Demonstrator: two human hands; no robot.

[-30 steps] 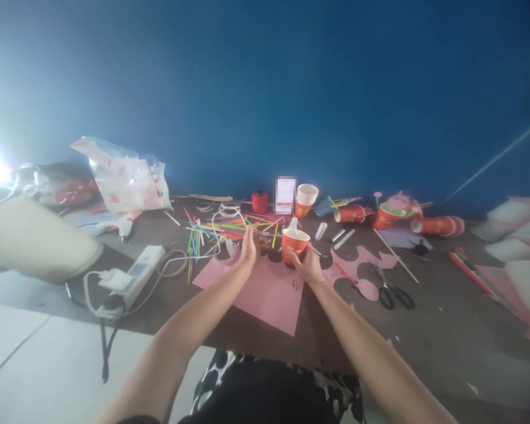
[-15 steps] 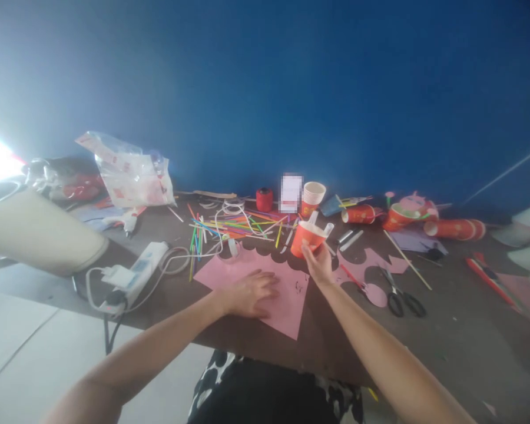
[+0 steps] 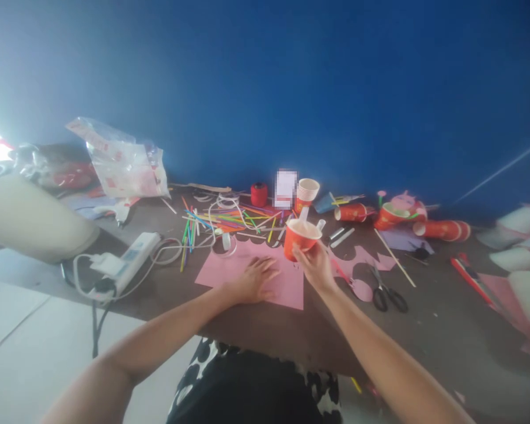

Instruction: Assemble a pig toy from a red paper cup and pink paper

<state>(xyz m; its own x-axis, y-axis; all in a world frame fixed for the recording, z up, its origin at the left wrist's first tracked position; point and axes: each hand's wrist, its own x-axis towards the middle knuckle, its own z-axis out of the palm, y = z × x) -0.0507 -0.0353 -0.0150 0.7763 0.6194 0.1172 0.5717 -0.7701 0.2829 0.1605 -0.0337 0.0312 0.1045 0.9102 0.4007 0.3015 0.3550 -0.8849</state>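
A red paper cup (image 3: 299,237) with a pale inside is gripped in my right hand (image 3: 317,266), fingers around its lower right side. Two whitish tabs stand up from its rim. It hangs over the right edge of a sheet of pink paper (image 3: 289,294), whose far edge is cut in scallops. My left hand (image 3: 254,280) lies flat on that sheet with fingers spread. Just right of my right hand are a pink paper disc (image 3: 362,290) on a red stick and black-handled scissors (image 3: 386,291). The cup's underside is hidden.
Colourful sticks (image 3: 229,221) lie scattered behind the paper. A stack of paper cups (image 3: 308,191) and a red round container (image 3: 259,194) stand near the blue wall. At left are a power strip (image 3: 136,259) with cables and a glue gun (image 3: 119,209). A red box cutter (image 3: 472,280) lies right.
The cup has come nearer and lower, its opening now showing more. The pink sheet has turned a little under my flat left hand. The whole view has shifted slightly.
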